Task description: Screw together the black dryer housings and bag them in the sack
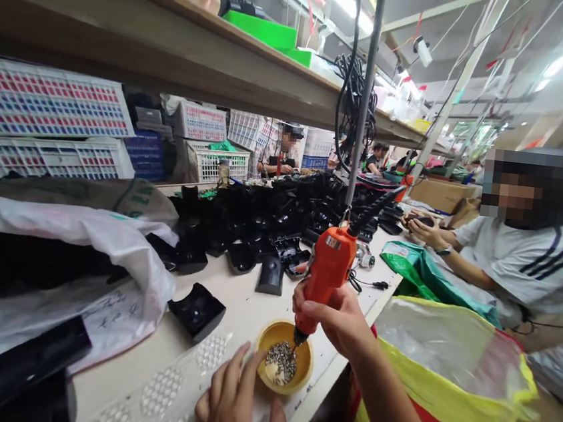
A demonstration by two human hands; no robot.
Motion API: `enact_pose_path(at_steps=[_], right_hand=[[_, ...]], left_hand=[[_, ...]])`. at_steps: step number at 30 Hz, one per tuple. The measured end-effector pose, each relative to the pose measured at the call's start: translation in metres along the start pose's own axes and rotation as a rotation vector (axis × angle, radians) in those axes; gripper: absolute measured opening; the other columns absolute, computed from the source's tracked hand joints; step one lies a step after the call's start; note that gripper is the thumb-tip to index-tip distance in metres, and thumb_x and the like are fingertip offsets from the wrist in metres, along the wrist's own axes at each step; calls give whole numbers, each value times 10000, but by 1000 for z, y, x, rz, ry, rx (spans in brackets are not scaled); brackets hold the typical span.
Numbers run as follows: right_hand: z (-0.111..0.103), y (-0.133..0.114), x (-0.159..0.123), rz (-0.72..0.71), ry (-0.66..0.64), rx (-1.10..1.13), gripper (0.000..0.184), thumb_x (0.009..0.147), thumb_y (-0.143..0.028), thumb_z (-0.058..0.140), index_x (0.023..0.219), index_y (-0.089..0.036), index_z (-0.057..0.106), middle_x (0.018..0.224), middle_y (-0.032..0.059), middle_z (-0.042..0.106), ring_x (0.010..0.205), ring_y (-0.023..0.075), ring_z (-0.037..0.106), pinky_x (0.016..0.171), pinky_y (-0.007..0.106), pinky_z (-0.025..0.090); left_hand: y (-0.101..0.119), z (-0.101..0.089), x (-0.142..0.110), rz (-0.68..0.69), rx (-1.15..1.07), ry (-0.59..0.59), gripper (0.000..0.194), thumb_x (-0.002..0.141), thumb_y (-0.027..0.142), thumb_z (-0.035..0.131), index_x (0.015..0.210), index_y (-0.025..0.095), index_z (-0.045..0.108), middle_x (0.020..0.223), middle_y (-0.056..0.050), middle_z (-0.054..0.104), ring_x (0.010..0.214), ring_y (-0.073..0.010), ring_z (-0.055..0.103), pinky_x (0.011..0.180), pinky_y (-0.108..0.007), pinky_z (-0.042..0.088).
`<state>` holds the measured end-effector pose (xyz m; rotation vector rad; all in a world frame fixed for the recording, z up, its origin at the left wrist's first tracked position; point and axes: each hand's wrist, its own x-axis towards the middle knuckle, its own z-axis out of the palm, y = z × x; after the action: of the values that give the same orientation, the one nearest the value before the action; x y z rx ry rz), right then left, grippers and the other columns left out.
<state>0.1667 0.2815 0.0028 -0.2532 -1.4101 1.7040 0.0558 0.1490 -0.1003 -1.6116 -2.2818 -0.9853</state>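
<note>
Right forearm slants in from lower right; right hand (338, 318) wrapped around the orange plastic body of a powered screwdriver (333, 257), held nearly upright, bit down inside a round, smooth yellow bowl (304, 368). Bowl sits near the edge of the pale worktop (241, 309), containing small shiny metal screws (283, 357). Bit tip appears among the screws; contact hard to confirm. Left hand (240, 408) back up, fingers loosely spread, fingertips at the bowl's near-left rim. Glossy black curved shell (198, 311) lies left of bowl.
</note>
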Motion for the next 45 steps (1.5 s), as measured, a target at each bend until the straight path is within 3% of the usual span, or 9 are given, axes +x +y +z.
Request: enact_pose_path(at_steps=[4,7,14,19,27,33,40,43,45], right_hand=[[8,2,-4,2,-11,4,466,742,-278,795,1158,-200,599,723,-12,576,638,134,546,578,274,423],[11,-3,-1,-12,8,-11,485,732,-283,795,1163,-196,590,725,-10,579,638,138,550,561,270,428],[-7,1,19,-113,187,-132,538,726,-291,792,1196,-197,548,752,-19,586,587,113,518,525,251,423],[-25,32,45,-153,291,-235,517,706,-349,788,1141,-209,546,753,-32,573,536,92,463,481,239,389],[-34,76,64,-124,318,-301,359,724,-354,778,936,-169,557,734,-36,551,575,85,482,510,214,409],[-21,40,58,-159,324,-258,477,695,-339,788,1084,-212,544,739,-39,577,563,107,477,499,245,404],[15,2,18,-106,223,-128,594,737,-295,784,1252,-205,502,786,-9,607,625,121,543,546,246,439],[27,-1,2,-40,159,-90,566,741,-299,786,1239,-198,535,760,-6,594,611,127,546,529,251,438],[29,-5,-4,-31,159,-88,547,727,-306,800,1207,-193,564,759,-2,597,597,126,544,516,248,430]], left_hand=[[17,-6,24,-39,-49,-97,218,856,239,685,1015,365,765,1506,-109,487,1340,-397,453,964,-625,384],[23,-5,37,-67,-50,-153,228,911,203,629,884,362,791,1483,-90,518,1335,-387,466,955,-608,394],[16,4,33,-182,-61,-231,316,872,218,659,1169,310,714,1467,-121,531,1334,-388,476,1007,-641,373],[13,11,27,-190,-94,-242,276,881,146,595,1077,281,734,1417,-112,582,1306,-332,526,1023,-599,377],[8,16,25,-211,-153,-180,265,863,186,570,1069,275,710,1357,-103,628,1257,-358,559,987,-630,388],[3,18,26,-245,-237,-67,300,894,256,553,1177,250,652,1365,-124,616,1284,-359,531,1018,-624,370],[8,5,29,-177,-310,-43,397,861,318,673,1256,305,632,1403,-79,590,1314,-323,506,1048,-587,349],[12,-1,31,-145,-285,-114,203,890,289,656,1057,366,741,1378,-29,618,1305,-311,511,1026,-555,359],[14,-1,31,-163,-265,-149,188,891,235,642,910,368,773,1365,-17,629,1298,-329,509,1010,-578,348]])
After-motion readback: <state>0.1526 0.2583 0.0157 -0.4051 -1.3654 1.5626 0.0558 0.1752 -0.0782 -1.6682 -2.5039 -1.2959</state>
